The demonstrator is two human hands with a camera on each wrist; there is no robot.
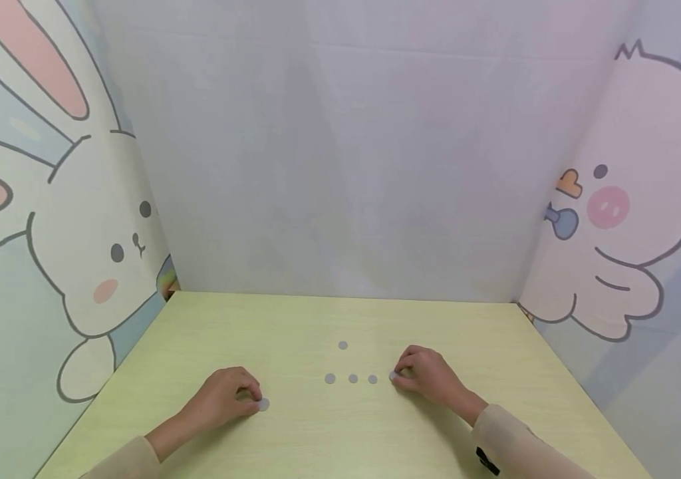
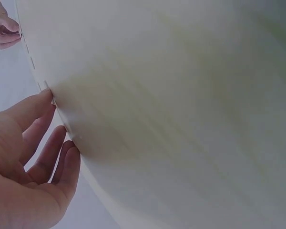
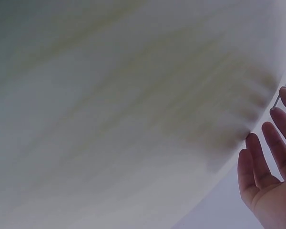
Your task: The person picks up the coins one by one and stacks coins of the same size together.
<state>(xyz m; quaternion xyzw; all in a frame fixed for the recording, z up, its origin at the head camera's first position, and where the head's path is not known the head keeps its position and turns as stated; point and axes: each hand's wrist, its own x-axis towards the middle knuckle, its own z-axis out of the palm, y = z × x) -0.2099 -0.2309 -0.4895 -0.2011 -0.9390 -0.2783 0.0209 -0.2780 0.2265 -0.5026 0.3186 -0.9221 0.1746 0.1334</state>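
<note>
Toward the table's left side, my left hand [image 1: 225, 397] has thumb and index finger at the edge of a grey, flat round coin [image 1: 264, 404]. The left wrist view shows that left hand [image 2: 33, 167] low at the tabletop, its other fingers loosely bent. On the right, my right hand [image 1: 430, 378] pinches another grey coin [image 1: 392, 376] at the end of a row. From the right wrist view, this coin [image 3: 276, 101] stands tilted between thumb and fingertip. Three coins lie in the row: one on the left [image 1: 330, 378], a middle one [image 1: 353, 378] and a right one [image 1: 373, 379].
A single coin [image 1: 343, 345] lies farther back, behind the row. The pale yellow table [image 1: 245, 326] meets a plain light backdrop [image 1: 340, 166] at its far edge. Side panels with a rabbit drawing [image 1: 89, 233] and a chick drawing [image 1: 634, 159] flank it.
</note>
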